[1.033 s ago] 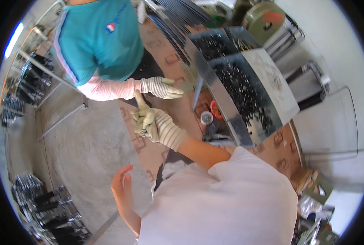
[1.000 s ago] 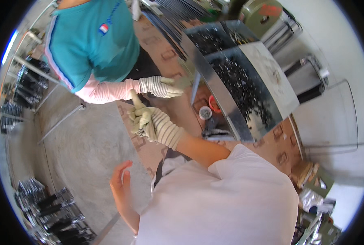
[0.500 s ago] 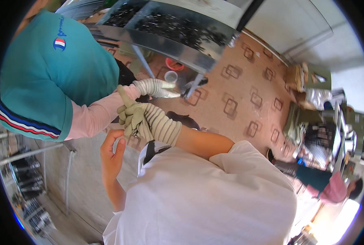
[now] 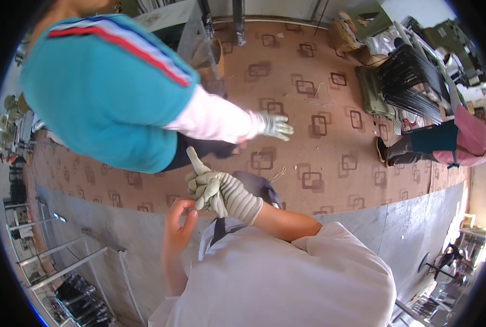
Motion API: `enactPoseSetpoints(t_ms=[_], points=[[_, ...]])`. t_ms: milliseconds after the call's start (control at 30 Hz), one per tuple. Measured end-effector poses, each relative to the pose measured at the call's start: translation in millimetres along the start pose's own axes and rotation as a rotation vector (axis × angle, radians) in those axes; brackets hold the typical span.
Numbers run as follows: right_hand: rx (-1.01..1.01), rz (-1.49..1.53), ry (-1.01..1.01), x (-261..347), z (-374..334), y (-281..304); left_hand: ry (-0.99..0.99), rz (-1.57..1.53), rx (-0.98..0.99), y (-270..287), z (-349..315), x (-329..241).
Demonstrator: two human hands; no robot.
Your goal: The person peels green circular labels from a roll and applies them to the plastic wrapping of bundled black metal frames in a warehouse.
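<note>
My right hand [image 4: 237, 199], in a striped grey-white work glove, is closed around a loose work glove [image 4: 198, 169]. One empty-looking finger of that glove sticks up, and the rest is bunched against my right fingers. My left hand [image 4: 178, 223] is bare and just beside it, lower and to the left. Its thumb stands apart from its bent fingers, with nothing seen between them. The fingertips come close to the glove bundle; whether they touch it I cannot tell.
Close ahead on the left stands a person in a teal shirt [image 4: 106, 98], one gloved hand [image 4: 274, 126] stretched out. Another person [image 4: 444, 143] is at the far right, near stacked black frames [image 4: 412, 82]. A metal rack [image 4: 85, 245] stands lower left. Patterned carpet [image 4: 308, 152] covers the floor ahead.
My view has swung to the right, and the table with dark parts has mostly left it. The nearby person has turned, their arm now reaching rightward. My hands keep nearly the same pose.
</note>
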State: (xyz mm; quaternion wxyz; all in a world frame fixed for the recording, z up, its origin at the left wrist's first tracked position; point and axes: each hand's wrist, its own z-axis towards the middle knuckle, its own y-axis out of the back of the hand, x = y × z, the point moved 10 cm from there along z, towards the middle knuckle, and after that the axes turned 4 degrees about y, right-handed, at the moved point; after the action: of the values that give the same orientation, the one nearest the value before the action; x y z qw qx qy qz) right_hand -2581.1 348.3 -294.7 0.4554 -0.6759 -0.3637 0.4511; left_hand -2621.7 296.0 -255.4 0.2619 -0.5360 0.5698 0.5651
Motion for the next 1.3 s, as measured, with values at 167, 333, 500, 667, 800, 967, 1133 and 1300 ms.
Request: enactPoseSetpoints(t_ms=[167, 333, 500, 667, 800, 967, 1133, 1300], points=[[0.089, 0.065, 0.035, 49.5, -69.8, -11.5, -0.011, 0.050, 0.090, -71.2, 1.4, -43.5], [-0.049, -0.205, 0.329, 150.8, -163.9, 16.9, -0.107, -0.005, 0.241, -196.2, 21.3, -86.4], [0.068, -0.051, 0.470, 207.1, -263.8, -24.7, -0.206, 0.009, 0.330, -288.6, 19.8, -140.9], [0.197, -0.088, 0.439, 243.5, -308.1, -17.1, -0.260, 0.101, 0.345, -338.4, 12.6, -163.3], [0.042, -0.142, 0.376, 244.3, -317.4, -14.5, -0.164, 0.077, 0.460, -357.3, 0.0, -161.9], [0.052, -0.121, 0.387, 253.1, -316.7, -7.3, -0.148, -0.021, 0.421, -376.1, -10.4, -152.5], [0.016, -0.138, 0.415, 265.0, -324.8, 1.7, -0.078, 0.007, 0.501, -396.4, -19.1, -151.3], [0.015, -0.018, 0.426, 270.6, -333.8, 30.8, -0.072, 0.021, 0.533, -406.1, -19.5, -149.8]])
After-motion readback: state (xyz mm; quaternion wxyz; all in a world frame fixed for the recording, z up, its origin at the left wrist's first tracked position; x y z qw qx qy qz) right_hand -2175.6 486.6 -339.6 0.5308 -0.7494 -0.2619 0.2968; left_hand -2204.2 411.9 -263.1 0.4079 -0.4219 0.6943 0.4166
